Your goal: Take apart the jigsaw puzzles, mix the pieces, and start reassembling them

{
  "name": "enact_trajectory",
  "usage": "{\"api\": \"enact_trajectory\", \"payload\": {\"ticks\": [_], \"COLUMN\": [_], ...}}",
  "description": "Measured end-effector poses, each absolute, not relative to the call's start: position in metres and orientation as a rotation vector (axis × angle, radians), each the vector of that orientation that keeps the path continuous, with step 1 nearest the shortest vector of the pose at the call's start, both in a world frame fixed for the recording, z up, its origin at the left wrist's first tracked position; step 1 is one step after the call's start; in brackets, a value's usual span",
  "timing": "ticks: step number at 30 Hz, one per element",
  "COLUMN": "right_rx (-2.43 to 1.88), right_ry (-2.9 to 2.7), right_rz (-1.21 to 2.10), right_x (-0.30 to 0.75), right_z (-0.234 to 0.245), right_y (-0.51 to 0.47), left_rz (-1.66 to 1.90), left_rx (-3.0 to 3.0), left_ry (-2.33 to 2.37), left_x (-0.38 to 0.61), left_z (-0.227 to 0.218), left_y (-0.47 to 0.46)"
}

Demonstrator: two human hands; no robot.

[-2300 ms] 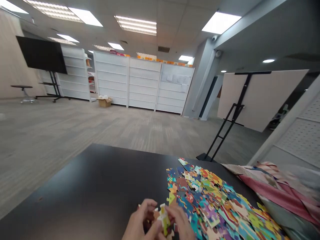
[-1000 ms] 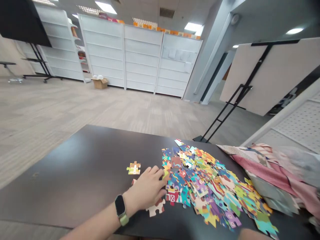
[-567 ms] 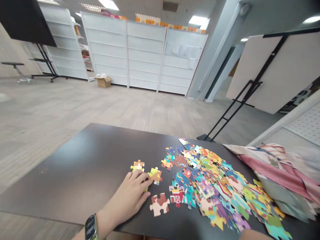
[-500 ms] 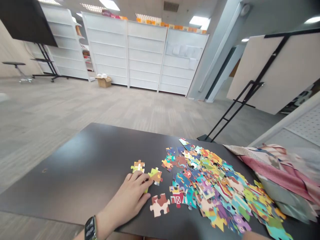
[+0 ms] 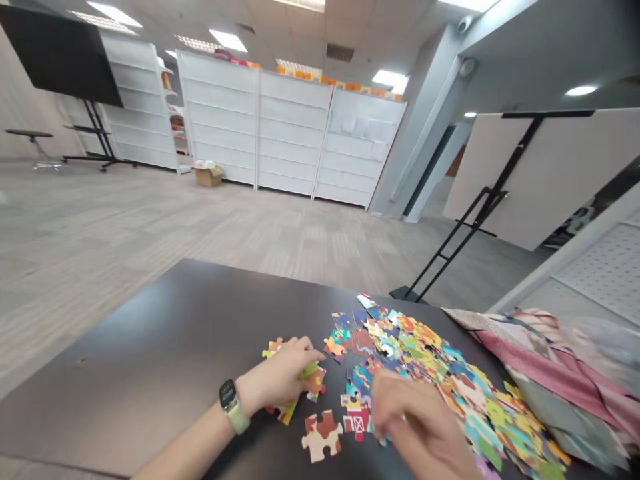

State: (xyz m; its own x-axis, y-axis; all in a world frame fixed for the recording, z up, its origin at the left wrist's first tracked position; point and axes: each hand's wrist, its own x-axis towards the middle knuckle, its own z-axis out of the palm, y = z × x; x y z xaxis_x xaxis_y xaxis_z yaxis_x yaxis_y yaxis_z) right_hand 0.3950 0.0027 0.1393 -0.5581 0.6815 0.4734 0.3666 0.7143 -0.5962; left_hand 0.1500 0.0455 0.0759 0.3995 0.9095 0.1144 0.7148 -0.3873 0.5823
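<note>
My left hand (image 5: 289,370), with a watch (image 5: 229,395) on its wrist, is bent over a small group of puzzle pieces. Its fingers close on a yellow-green and orange puzzle piece (image 5: 315,381), partly hiding it. A brown-and-yellow piece (image 5: 273,347) shows past the hand's far side, and a yellow-edged piece (image 5: 287,412) pokes out below it. My right hand (image 5: 417,417) hovers over the near-left part of the pile, fingers curled in and somewhat blurred; whatever they may hold is hidden. Between the hands lies a cream-and-brown piece (image 5: 323,437), beside a red barn piece (image 5: 358,423).
A heap of colourful puzzle pieces (image 5: 435,340) spreads across the right of the dark table (image 5: 165,353). Crumpled striped cloth (image 5: 530,360) lies at the table's right edge. Beyond stand a board on a black stand (image 5: 480,213), white shelves (image 5: 290,133) and a cardboard box (image 5: 208,176).
My right hand has come in from the bottom edge over the pile. My left hand has shifted slightly right and its fingers now curl around the yellow-green piece. The view has tilted up.
</note>
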Motion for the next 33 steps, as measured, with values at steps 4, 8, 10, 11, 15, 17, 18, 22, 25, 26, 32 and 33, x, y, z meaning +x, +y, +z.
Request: {"api": "enact_trajectory", "payload": {"ticks": [4,8,10,11,15,17,18,22,25,26,32,33], "right_rx": [-0.850,-1.030,-1.106,-1.115,-1.093,-1.042,-0.997,-0.896,-0.967,-0.988,-1.060,-1.053], "right_ry": [-2.242,-2.340,-2.380,-2.382,-2.376,-2.381,-2.384,-2.403,-2.440,-2.448,-2.413,-2.421], "right_rz": [0.596,0.591,0.660,0.691,0.710,0.655,0.624,0.552,0.545,0.540,0.340,0.328], "right_x": [0.356,0.324,0.315,0.312,0.310,0.312,0.314,0.321,0.328,0.330,0.341,0.342], "right_z": [0.080,0.042,0.042,0.044,0.049,0.049,0.049,0.051,0.052,0.051,0.041,0.039], "right_y": [0.011,0.000,-0.002,-0.002,0.004,0.006,0.007,0.008,0.012,0.014,0.017,0.014], "left_rz": [0.852,1.131,1.101,1.072,0.890,0.804,0.772,0.661,0.608,0.604,0.699,0.752], "left_rx": [2.013,1.555,1.557,1.642,2.049,2.135,2.159,2.225,2.180,2.156,2.184,2.230], "left_ry": [1.486,1.498,1.617,1.705,1.934,1.913,1.885,1.776,1.809,1.848,1.977,1.957], "left_x": [0.127,0.090,0.079,0.076,0.082,0.087,0.088,0.085,0.083,0.083,0.080,0.078], "left_z": [0.081,0.055,0.034,0.026,0.012,0.017,0.020,0.029,0.026,0.024,0.009,0.005], "left_y": [0.029,-0.014,-0.037,-0.046,-0.066,-0.068,-0.067,-0.066,-0.066,-0.066,-0.068,-0.069]}}
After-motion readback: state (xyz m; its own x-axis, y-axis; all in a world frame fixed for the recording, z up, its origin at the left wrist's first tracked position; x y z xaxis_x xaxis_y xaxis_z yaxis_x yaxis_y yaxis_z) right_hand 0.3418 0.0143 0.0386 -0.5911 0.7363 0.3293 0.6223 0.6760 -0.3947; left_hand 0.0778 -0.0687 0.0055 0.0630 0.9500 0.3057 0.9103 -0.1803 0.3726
